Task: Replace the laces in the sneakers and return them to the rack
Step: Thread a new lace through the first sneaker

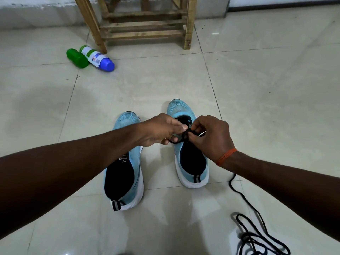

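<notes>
Two sneakers stand side by side on a glossy, pale tiled floor point(257, 89), toes towards the wall. Both have light blue knit uppers, thick white foam soles, black linings and a striped pull tab at the heel. The near sneaker point(127, 124) sits under the left forearm. The far sneaker point(176, 109) lies just beside it, a little closer to the wall.

Both hands meet over the far sneaker's eyelets. The left hand point(161, 130) is curled, with thumb and fingers pinching a loop of thin, round black lace point(181, 138). The right hand point(211, 137), with an orange thread band point(226, 157) at its wrist, is also curled, its fingertips pinching the same lace just beside the left thumb. The lace runs down into the sneaker's black throat.

A loose lace point(257, 236), a black cord, trails from under the right forearm and ends in a tangle at the floor's near right corner.

A rack point(143, 24) of rough, unpainted wooden slats stands at the floor's far edge, against the wall. Beside its left leg lie two smooth plastic cylinders touching each other: a green bottle point(77, 57) and a white bottle point(97, 58) with a rounded blue cap.
</notes>
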